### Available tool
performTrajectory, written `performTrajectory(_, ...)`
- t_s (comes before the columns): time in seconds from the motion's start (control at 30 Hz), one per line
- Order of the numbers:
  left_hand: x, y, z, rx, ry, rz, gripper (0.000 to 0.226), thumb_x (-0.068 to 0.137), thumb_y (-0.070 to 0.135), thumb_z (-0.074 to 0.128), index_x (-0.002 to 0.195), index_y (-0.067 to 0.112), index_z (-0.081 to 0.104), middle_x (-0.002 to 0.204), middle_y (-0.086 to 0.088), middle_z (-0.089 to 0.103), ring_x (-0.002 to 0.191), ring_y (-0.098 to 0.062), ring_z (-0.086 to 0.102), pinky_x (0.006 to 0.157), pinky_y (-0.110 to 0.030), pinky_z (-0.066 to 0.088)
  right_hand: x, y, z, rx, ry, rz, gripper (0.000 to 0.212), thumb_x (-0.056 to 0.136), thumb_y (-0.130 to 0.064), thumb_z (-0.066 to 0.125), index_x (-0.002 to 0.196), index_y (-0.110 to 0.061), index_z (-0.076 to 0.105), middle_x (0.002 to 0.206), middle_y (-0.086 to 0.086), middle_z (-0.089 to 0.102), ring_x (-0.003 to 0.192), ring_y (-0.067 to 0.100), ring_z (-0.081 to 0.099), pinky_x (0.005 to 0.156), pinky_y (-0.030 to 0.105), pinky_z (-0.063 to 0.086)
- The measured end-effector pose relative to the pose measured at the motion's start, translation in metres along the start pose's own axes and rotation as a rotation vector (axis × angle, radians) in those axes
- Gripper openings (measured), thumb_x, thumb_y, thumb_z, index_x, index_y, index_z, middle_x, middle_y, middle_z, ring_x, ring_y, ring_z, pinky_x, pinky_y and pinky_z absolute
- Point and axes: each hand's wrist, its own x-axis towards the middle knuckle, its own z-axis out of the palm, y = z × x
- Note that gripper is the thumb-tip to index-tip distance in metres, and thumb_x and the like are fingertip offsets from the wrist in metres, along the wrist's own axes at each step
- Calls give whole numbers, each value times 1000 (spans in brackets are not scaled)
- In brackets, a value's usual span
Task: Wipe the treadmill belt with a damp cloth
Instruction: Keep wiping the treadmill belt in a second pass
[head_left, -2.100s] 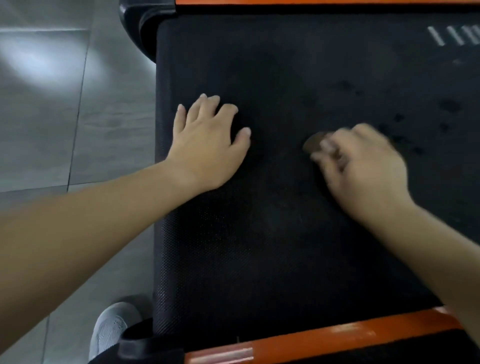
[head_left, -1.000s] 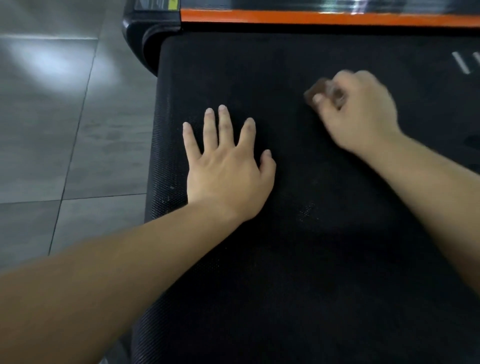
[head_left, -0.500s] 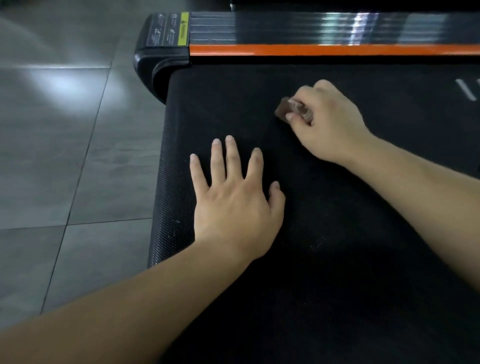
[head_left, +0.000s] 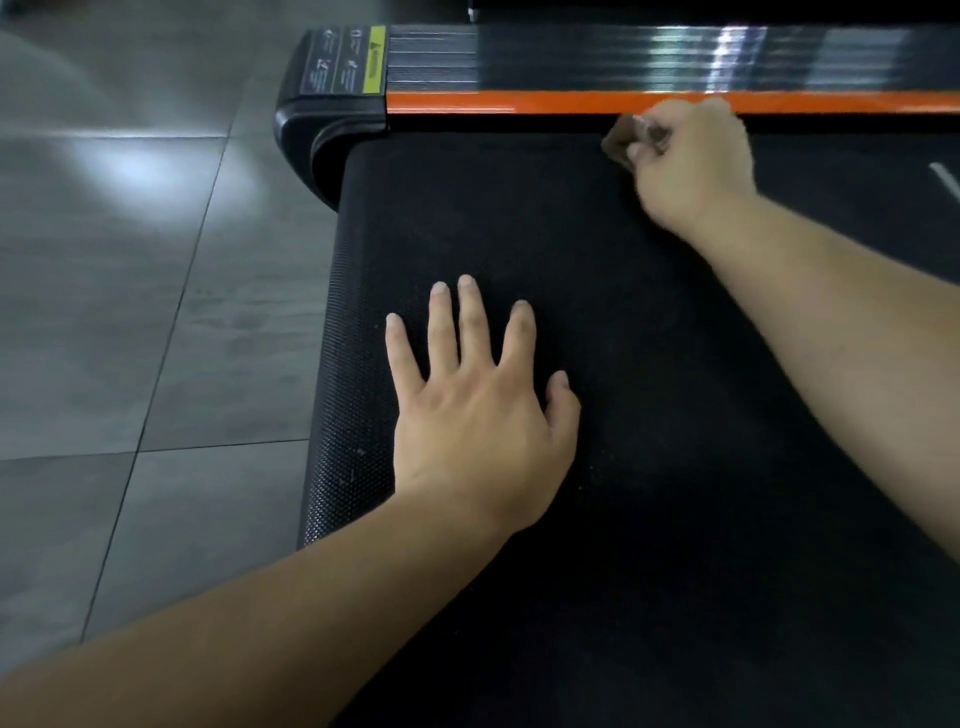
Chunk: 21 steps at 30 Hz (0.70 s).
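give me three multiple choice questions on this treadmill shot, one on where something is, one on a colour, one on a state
1. Where is the cloth? A under the left hand B in the right hand, at the belt's far edge C on the floor tiles
2. What colour is the strip past that edge? A blue B white C orange
3. How is the left hand? A flat on the belt, fingers spread B curled in a fist C gripping the cloth

1 B: the right hand pinches it beside the strip.
2 C: it is plainly orange.
3 A: palm down, fingers straight.
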Motion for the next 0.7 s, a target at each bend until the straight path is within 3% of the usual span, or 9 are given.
performTrajectory(0.13, 0, 1, -1, 9, -8, -7, 69, 98, 57, 16, 160, 26, 14, 170, -15, -1, 156, -31, -13, 122, -61, -8, -15, -6, 3, 52, -125, -265, 26, 92, -33, 61, 117, -28, 67, 107, 4, 62, 102, 24, 57, 85, 39, 46)
performTrajectory(0.27, 0, 1, 0, 4, -9, 1, 69, 99, 57, 16, 160, 26, 13, 170, -14, -2, 156, -31, -13, 123, -60, -8, 7, 13, -9, 72, 11, 123, 23, 91, -34, 61, 109, -22, 70, 108, 3, 69, 103, 26, 63, 83, 29, 46)
performTrajectory(0.33, -1, 1, -1, 13, -21, -4, 69, 99, 58, 15, 160, 27, 12, 170, -14, -2, 156, -31, -14, 122, -60, -9, -11, 5, -6, 78, -22, -26, 23, 90, -34, 65, 111, -26, 70, 109, 4, 66, 102, 26, 61, 87, 34, 49)
performTrajectory(0.43, 0, 1, -1, 20, -23, -9, 69, 98, 58, 14, 160, 27, 13, 170, -15, -2, 156, -31, -13, 122, -60, -8, -31, 5, -18, 71, -162, -198, 22, 91, -35, 67, 109, -23, 68, 104, 5, 52, 93, 21, 51, 80, 33, 41)
performTrajectory(0.57, -1, 2, 0, 27, -16, -4, 70, 98, 59, 15, 160, 26, 14, 170, -14, 0, 156, -31, -12, 123, -60, -7, -17, 25, -33, 60, -34, 76, 28, 90, -47, 63, 94, -19, 67, 101, 9, 58, 91, 27, 59, 74, 29, 38)
performTrajectory(0.7, -1, 2, -2, 45, -29, -14, 70, 97, 59, 14, 159, 27, 15, 170, -14, 1, 156, -31, -11, 123, -61, -6, -69, 1, -30, 39, -144, -218, 29, 90, -51, 63, 89, -22, 62, 95, 3, 47, 78, 19, 49, 66, 31, 37)
